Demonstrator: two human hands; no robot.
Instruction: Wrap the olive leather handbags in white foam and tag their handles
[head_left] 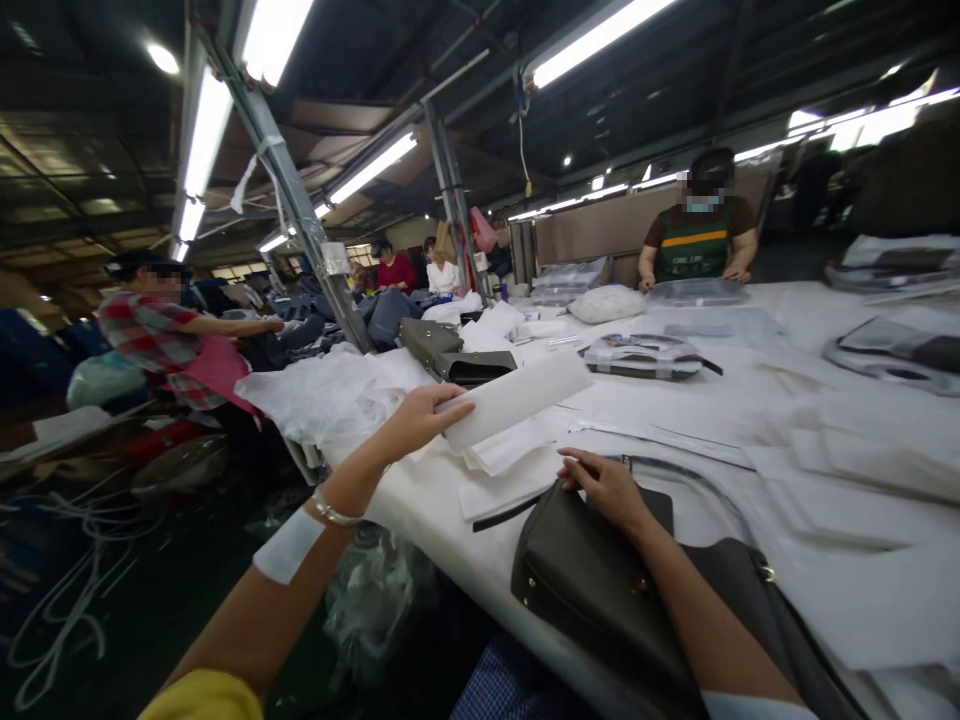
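Observation:
My left hand (421, 416) is closed on one end of a long white foam sheet (517, 398), lifting it off a small stack of white sheets (504, 452). My right hand (606, 487) rests on top of a dark olive handbag (592, 580) at the near edge of the white-covered table (840, 600); its fingers are curled on the bag's top edge. The bag's strap (705, 480) arcs over the table behind that hand. A bracelet and a white patch sit on my left forearm.
Another olive bag (450, 355) stands beyond the sheets beside crumpled white wrapping (330, 395). Wrapped bags (645, 355) lie farther back. A person in green (701, 240) works across the table; a person in plaid (161, 335) stands at the left, others behind. A steel post (300, 205) rises at the table's corner.

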